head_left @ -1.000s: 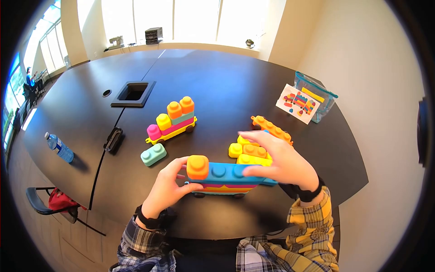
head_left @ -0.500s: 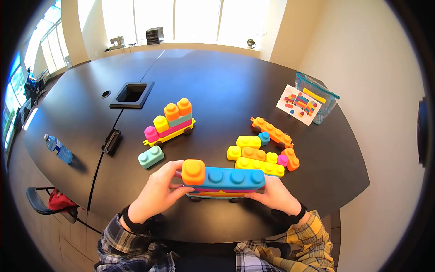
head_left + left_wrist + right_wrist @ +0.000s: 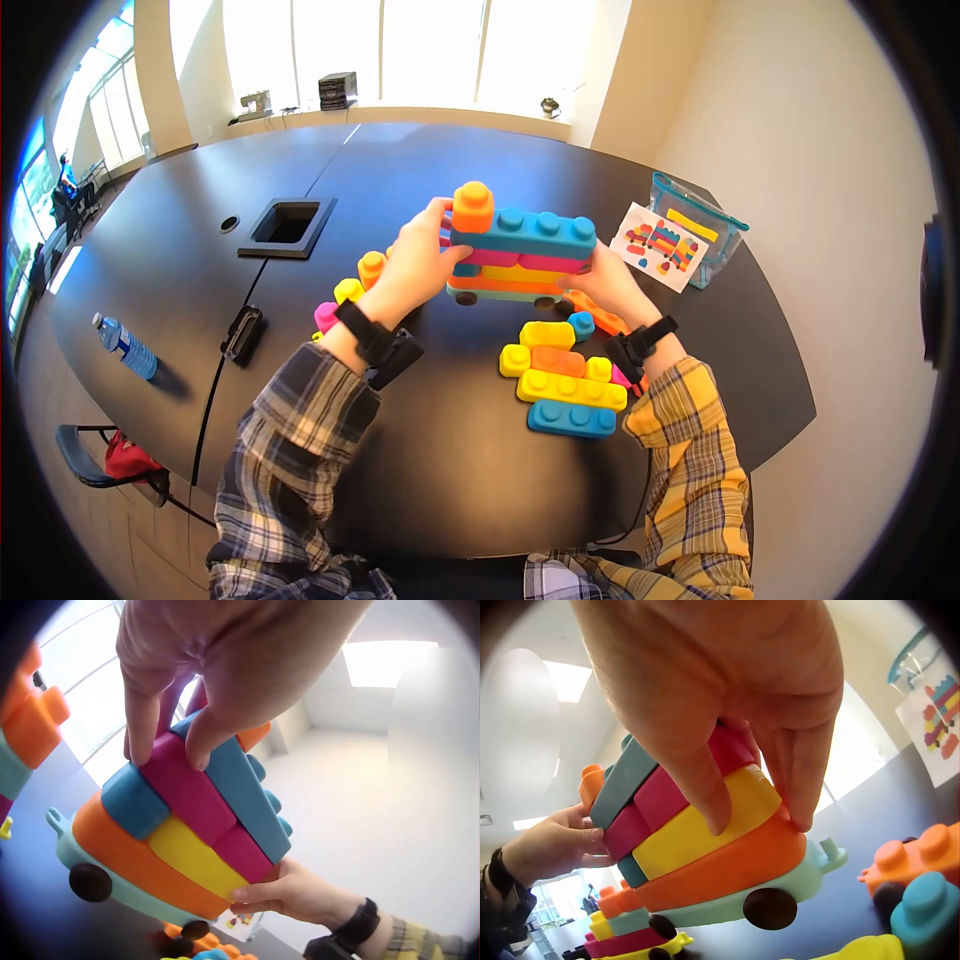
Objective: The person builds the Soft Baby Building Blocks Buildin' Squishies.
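Observation:
Both hands hold a toy block wagon up over the middle of the table. It has a pale teal wheeled base, then orange, yellow, magenta and blue layers, with one orange block on top at its left end. My left hand grips the left end, thumb on the near side by the magenta layer. At the other end my right hand grips low, its thumb against the yellow block. Behind my left hand stands a second block wagon, mostly hidden.
Loose yellow, orange and blue blocks, among them a long blue one, lie near my right forearm. An orange wheeled base is partly covered. Farther right a picture card leans on a clear bag. A water bottle stands left.
My right hand came down from above the wagon to its right end. Both hands then raised it and carried it away from my body, uncovering the long blue block.

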Available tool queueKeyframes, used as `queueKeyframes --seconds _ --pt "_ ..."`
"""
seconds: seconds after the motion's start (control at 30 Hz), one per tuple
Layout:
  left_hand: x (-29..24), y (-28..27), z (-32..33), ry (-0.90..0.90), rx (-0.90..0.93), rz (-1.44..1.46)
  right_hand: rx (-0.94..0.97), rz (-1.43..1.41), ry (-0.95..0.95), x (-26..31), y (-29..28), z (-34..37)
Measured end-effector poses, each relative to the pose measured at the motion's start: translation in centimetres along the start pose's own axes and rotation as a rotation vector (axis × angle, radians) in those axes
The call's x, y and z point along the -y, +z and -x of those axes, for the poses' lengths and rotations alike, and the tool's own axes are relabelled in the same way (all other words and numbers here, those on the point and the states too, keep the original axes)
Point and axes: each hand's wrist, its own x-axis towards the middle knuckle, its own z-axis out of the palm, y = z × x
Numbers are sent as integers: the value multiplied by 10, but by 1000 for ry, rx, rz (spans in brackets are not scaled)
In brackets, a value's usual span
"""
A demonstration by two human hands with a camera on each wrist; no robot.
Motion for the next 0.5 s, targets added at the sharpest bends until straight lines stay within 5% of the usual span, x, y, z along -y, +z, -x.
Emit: queueKeyframes --seconds 0.5 --pt "51 24 -5 -72 41 13 134 51 149 -31 31 -20"
